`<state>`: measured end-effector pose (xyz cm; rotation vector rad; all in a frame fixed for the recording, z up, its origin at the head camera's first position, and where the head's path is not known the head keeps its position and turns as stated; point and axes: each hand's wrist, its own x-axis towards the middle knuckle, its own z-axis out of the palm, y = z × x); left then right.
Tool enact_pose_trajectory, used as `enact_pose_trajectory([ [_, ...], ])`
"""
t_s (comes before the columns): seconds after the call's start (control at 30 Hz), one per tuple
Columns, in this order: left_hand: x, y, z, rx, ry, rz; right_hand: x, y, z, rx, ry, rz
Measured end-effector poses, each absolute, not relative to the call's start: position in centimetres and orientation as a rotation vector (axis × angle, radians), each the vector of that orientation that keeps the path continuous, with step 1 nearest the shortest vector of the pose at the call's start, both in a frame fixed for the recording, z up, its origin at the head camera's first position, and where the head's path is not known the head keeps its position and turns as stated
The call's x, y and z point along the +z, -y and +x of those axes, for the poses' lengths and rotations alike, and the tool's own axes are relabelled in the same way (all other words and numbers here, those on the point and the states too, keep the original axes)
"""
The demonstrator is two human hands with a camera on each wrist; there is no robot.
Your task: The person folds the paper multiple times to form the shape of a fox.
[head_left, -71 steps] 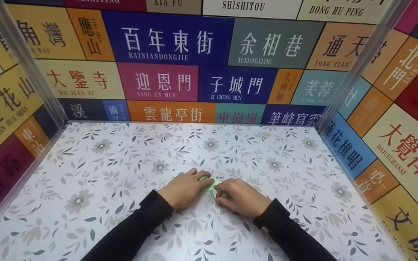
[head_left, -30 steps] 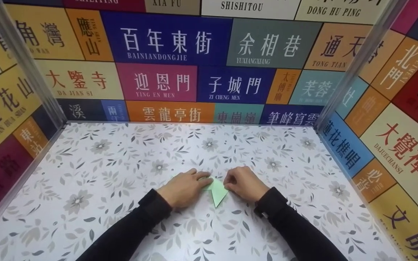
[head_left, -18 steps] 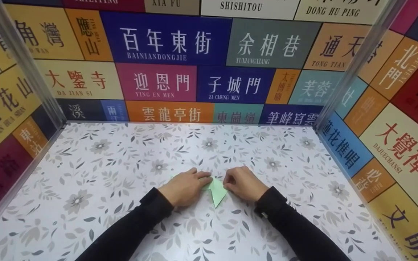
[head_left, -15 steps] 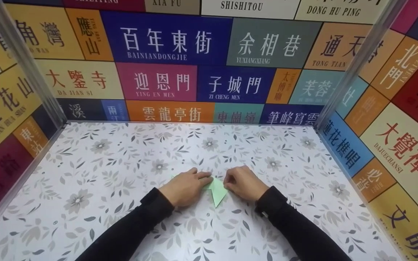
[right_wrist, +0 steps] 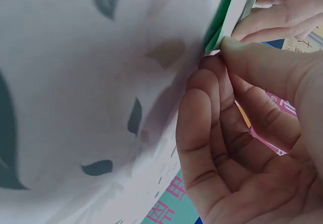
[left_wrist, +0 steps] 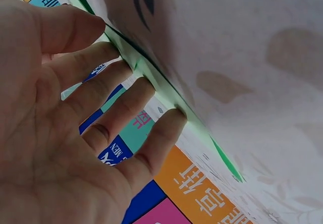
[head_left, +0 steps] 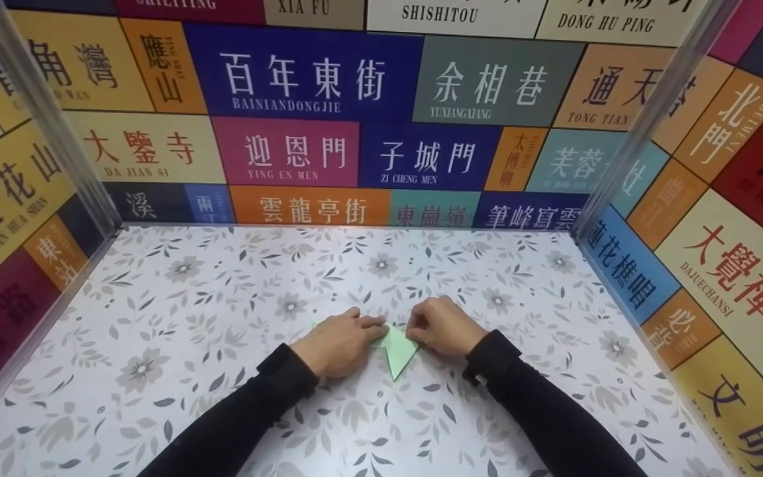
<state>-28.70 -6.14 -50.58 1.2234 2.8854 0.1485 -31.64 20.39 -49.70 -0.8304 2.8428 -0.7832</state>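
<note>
Item: two dark sleeves are entering from the near edge and converging at mid-desk. Item: the left hand is lying palm down with its fingers straight and flat, pressing the left part of a folded green paper against the desk; in the left wrist view its fingertips are lining up along the paper's edge, a hold that is evidently keeping the sheet from sliding. Item: the right hand is sitting just to the right, fingers curled, thumb and forefinger pinching the paper's upper right corner; the right wrist view is showing that corner caught at the thumb tip, seemingly to work a fold there. Item: the green paper is lying flat on the desk between the two hands, touching both, its exposed part forming a narrow triangle that is pointing back toward the person. Item: the desk is wearing a white covering printed with grey flowers and leaves. Item: clear upright posts are standing at the far corners. Item: beyond them, wall panels in blue, pink, orange and yellow, lettered with Chinese characters and romanised names, are enclosing the desk on three sides.
</note>
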Motion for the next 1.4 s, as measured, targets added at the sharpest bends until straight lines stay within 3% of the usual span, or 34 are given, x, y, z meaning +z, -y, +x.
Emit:
enact_pose_trajectory([
  [0.6, -50.6, 6.2, -29.0, 0.145, -2.870, 1.254, -49.7, -17.5, -35.0, -0.749, -2.829, -0.757],
  [1.4, -50.5, 6.1, -28.9, 0.149, -2.869, 1.193, -50.6, -18.0, -34.3, -0.772, -2.873, -0.858],
])
